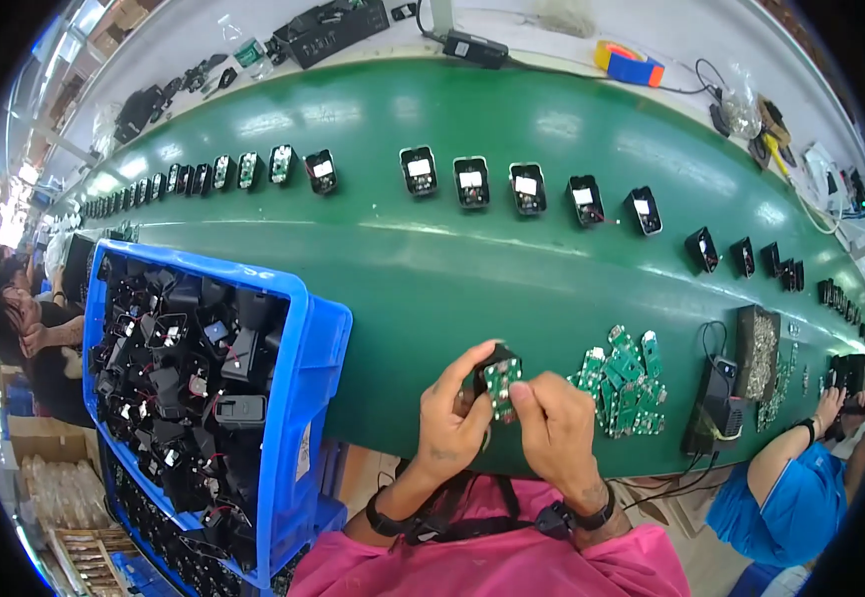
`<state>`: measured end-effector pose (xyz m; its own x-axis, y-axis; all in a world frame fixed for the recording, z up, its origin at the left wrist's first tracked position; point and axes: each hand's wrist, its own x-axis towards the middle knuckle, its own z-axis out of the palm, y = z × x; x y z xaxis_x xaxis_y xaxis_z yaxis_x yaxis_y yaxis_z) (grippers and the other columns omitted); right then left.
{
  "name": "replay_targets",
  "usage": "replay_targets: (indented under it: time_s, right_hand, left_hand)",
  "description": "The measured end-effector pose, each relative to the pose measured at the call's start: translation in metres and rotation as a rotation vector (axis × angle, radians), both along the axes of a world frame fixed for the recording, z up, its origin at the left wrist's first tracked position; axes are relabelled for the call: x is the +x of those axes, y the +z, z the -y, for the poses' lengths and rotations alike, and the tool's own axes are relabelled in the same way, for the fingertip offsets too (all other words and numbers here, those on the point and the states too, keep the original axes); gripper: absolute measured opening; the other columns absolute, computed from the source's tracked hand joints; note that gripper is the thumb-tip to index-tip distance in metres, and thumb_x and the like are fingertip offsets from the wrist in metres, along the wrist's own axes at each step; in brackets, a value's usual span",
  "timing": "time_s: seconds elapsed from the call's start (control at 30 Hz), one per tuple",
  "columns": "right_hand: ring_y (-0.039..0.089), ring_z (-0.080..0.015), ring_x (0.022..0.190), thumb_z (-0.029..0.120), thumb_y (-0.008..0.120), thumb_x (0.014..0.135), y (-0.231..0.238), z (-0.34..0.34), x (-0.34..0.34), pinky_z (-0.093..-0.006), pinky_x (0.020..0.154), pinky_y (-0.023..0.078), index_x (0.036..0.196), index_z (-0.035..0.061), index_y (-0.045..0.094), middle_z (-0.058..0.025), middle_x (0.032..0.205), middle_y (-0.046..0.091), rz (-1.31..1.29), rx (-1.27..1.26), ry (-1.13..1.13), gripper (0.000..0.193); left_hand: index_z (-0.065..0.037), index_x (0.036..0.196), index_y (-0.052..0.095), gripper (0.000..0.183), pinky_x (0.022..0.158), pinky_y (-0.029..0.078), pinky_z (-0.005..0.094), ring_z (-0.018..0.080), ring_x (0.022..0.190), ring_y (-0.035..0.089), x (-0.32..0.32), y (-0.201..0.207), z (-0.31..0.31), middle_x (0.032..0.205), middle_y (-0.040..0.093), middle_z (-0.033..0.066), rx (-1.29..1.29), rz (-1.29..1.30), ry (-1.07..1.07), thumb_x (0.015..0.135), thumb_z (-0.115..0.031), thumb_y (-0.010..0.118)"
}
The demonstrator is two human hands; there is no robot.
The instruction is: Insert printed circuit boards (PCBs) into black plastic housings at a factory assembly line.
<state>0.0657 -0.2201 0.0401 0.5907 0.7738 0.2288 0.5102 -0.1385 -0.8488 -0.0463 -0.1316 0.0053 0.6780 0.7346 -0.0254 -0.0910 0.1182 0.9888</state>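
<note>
Close to the bench's front edge, my left hand (455, 406) is wrapped round a small black plastic housing (493, 356). A green circuit board (501, 386) lies at the open face of that housing, tilted toward me. My right hand (555, 423) pinches at the board, its thumb on the right edge. Whether the board is fully inside the housing cannot be made out. Just right of my right hand is a loose pile of green circuit boards (624, 386).
A blue crate (303, 398) full of black housings stands at left. Across the green bench (383, 269) runs a row of black housings (471, 183). At right are a black power unit (716, 403) and a co-worker's arm (786, 453). A tape roll (630, 64) lies on the back ledge.
</note>
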Motion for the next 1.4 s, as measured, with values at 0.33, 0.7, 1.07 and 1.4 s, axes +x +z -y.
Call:
replay_targets:
  time_s: [0.33,0.7,1.07,1.4]
  right_hand:
    - [0.058,-0.0284,0.052,0.018,0.064,0.091,-0.011,-0.006,0.004,-0.0382,0.046,0.044,0.075,0.006,0.057,-0.0088,0.064,0.057,0.334,-0.236,0.045,0.022]
    - [0.065,-0.0382,0.076,0.011,0.054,0.095,-0.008,-0.008,0.015,-0.0411,0.069,0.05,0.143,0.0039,0.045,-0.0224,0.086,0.064,-0.214,-0.159,0.217,0.049]
    - [0.064,-0.0344,0.072,0.011,0.055,0.095,-0.01,-0.009,0.019,-0.0399,0.066,0.05,0.14,0.0057,0.048,-0.0204,0.083,0.064,-0.12,-0.224,0.2,0.046]
    - [0.065,-0.0375,0.08,0.01,0.055,0.095,-0.024,-0.015,0.016,-0.0419,0.069,0.051,0.135,0.0071,0.052,-0.0222,0.094,0.066,-0.141,-0.134,0.131,0.04]
  left_hand:
    - [0.0,0.14,0.035,0.046,0.062,0.057,0.0261,0.0145,0.089,0.063,-0.003,-0.003,-0.015,0.125,0.055,0.0159,-0.062,0.012,-0.17,0.095,0.001,0.045]
    - [-0.001,0.137,0.04,0.045,0.058,0.057,0.0223,0.0185,0.077,0.071,-0.005,0.006,-0.031,0.117,0.061,0.0173,-0.321,-0.027,-0.281,0.093,0.002,0.05]
    - [-0.001,0.132,0.041,0.043,0.06,0.058,0.0248,0.0194,0.076,0.071,-0.001,0.0,-0.034,0.112,0.062,0.0163,-0.302,-0.074,-0.312,0.091,0.005,0.052]
    - [0.001,0.129,0.043,0.039,0.058,0.058,0.0258,0.0179,0.072,0.07,0.005,0.0,-0.032,0.11,0.062,0.0176,-0.236,-0.103,-0.265,0.091,0.006,0.051]
